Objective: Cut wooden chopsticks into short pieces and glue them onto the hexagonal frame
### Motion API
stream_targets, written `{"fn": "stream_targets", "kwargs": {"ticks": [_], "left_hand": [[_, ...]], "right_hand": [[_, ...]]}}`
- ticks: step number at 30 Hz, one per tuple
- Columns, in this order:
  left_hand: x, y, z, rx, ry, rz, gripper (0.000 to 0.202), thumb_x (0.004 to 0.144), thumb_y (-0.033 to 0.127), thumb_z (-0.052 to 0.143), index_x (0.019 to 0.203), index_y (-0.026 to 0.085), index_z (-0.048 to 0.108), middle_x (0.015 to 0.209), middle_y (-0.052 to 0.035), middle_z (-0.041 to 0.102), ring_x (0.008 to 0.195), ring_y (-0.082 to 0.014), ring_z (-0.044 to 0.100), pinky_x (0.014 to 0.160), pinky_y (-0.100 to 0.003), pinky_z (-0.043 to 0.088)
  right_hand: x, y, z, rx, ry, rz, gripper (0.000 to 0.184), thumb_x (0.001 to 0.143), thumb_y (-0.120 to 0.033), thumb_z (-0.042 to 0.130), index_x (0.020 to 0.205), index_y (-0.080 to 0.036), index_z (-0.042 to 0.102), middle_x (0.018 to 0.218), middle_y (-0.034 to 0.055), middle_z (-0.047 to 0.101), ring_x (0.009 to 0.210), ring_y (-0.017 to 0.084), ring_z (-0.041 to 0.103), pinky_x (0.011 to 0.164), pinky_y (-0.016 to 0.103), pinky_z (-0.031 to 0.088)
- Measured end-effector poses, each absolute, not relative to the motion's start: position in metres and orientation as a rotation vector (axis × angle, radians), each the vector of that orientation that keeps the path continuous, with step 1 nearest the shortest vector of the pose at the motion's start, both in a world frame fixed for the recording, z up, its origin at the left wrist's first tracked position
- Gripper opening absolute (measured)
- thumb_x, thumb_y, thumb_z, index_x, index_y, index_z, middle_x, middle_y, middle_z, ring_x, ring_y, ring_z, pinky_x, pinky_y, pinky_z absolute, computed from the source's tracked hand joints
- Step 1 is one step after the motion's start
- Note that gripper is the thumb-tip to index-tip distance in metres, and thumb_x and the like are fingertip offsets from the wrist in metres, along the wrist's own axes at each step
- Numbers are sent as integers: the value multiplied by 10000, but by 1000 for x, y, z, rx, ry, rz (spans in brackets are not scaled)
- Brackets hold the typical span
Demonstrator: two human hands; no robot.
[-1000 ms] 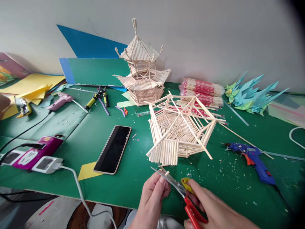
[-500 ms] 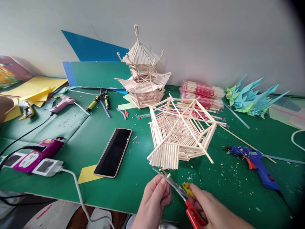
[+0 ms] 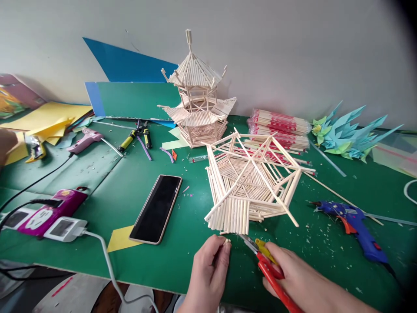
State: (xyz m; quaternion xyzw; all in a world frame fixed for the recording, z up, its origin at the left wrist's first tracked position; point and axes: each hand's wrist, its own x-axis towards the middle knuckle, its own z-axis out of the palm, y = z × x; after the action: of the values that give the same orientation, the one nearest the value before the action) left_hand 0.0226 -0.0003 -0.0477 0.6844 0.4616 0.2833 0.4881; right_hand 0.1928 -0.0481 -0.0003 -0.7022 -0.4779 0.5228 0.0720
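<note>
One short pale wooden stick piece (image 3: 227, 241) is pinched at the fingertips of the left hand (image 3: 209, 268), while a metal cutting tool with red and yellow handles (image 3: 269, 270) is gripped in the right hand (image 3: 289, 266) (whether its blades are parted cannot be told). Just beyond both hands, a many-sided open frame of pale wooden sticks (image 3: 244, 176) is set on the green surface (image 3: 195, 208), with a blue plastic glue gun (image 3: 357, 224) laid to its right.

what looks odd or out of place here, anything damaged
Pale scraps litter the green tabletop near the blue glue gun, looking untidy. The front stick structure looks lopsided: one slatted panel faces the person while other sides are open framing. No clear breakage shows.
</note>
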Motion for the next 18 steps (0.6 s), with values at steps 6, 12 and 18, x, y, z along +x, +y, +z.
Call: {"fn": "stream_targets", "kwargs": {"ticks": [6,12,18], "left_hand": [[8,6,-43,1746,1140,768,224,860,232,412,652,174,469,614,12,421,563,-124,420,512,-220,330],[3,9,-40,1830,1189,767,261,874,229,370,635,177,463,581,23,398,526,-123,397,491,-227,329],[4,5,-44,2167,1124,619,209,856,185,413,693,164,542,623,-14,498,586,-141,485,539,-233,397]], "right_hand": [[218,-73,-18,-2224,-1609,1161,187,702,-255,533,882,-218,571,809,47,641,674,179,587,596,236,457],[261,-125,-55,-2406,-1670,600,398,722,-343,541,1094,-202,533,1055,78,595,779,214,612,638,292,525],[303,-153,-89,-2474,-1691,279,442,739,-371,532,1115,-152,453,886,96,629,738,232,627,642,343,511]]}}
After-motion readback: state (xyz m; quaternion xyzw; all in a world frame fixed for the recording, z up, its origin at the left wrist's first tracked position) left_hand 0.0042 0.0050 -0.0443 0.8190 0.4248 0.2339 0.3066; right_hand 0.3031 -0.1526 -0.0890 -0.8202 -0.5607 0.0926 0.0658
